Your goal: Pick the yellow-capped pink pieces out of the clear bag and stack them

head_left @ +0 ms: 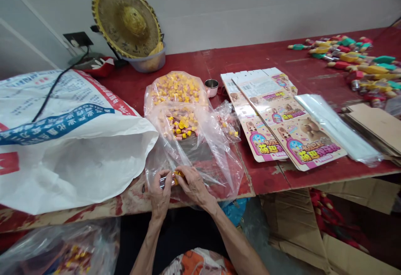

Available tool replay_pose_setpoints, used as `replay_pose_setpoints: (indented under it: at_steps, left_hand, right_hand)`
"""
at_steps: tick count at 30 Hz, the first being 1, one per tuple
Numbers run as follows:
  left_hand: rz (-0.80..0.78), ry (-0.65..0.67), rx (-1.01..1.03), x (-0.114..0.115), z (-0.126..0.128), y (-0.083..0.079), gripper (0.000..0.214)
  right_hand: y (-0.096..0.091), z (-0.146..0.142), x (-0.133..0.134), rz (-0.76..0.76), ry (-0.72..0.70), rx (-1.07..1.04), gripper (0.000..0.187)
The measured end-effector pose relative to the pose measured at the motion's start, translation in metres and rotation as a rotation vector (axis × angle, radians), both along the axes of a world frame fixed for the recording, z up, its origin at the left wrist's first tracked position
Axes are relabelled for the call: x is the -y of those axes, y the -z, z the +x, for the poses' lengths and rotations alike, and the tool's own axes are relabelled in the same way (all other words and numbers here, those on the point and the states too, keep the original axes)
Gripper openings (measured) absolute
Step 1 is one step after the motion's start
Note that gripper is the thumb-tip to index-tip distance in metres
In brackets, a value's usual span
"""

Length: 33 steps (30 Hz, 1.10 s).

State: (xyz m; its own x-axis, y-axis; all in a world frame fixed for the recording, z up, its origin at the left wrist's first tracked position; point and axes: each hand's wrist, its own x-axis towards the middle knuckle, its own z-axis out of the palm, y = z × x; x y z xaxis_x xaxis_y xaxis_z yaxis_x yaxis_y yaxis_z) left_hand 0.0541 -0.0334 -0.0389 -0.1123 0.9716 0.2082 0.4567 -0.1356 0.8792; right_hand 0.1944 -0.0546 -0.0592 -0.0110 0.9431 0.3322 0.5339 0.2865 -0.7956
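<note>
My left hand is closed around a small bunch of shiny tubes just above the table's front edge. The fingers of my right hand are closed at the yellow-capped end of the bunch, touching the caps; how many tubes there are, I cannot tell. Under and beyond my hands lies an open clear plastic bag. Inside it are many small pinkish tubes with yellow caps. A smaller clear bag with similar pieces lies to the right.
A white woven sack covers the table's left. Printed cardboard sheets, clear plastic sleeves and colourful toy pieces lie to the right. A metal cup, a straw hat and a basin stand behind. Below is an open carton.
</note>
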Motion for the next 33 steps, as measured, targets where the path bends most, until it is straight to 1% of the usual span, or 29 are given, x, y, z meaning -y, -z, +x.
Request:
replay_pose_setpoints:
  at_steps: [12, 19, 22, 25, 28, 30, 31, 33]
  left_hand:
    - [-0.007, 0.013, -0.003, 0.001, 0.0, 0.0, 0.038]
    - [-0.013, 0.013, -0.014, 0.002, 0.0, 0.003, 0.039]
    - [-0.019, 0.021, 0.0, 0.002, 0.001, 0.002, 0.039]
    - [-0.046, 0.009, 0.017, 0.0, 0.002, 0.0, 0.04]
    - [-0.131, -0.018, 0.115, -0.002, 0.0, -0.004, 0.042]
    - [-0.165, -0.055, 0.179, -0.002, -0.003, -0.008, 0.043]
    - [-0.156, -0.067, 0.174, -0.001, -0.004, -0.01, 0.042]
    - [-0.087, -0.042, 0.056, 0.0, -0.005, -0.013, 0.038]
  right_hand:
    - [-0.008, 0.002, 0.001, -0.015, 0.003, 0.004, 0.02]
    - [-0.008, 0.001, 0.002, 0.03, -0.007, -0.011, 0.02]
    - [-0.008, 0.003, 0.003, 0.068, 0.036, -0.044, 0.023]
    - [-0.01, 0.006, 0.004, 0.037, 0.073, -0.061, 0.025]
    - [-0.01, 0.009, 0.004, 0.011, 0.055, -0.069, 0.027]
    - [-0.009, 0.01, 0.005, 0.017, 0.082, -0.109, 0.026]
    - [-0.007, 0.011, 0.005, 0.024, 0.108, -0.127, 0.026]
    - [-0.003, 0.011, 0.006, 0.029, 0.157, -0.117, 0.024]
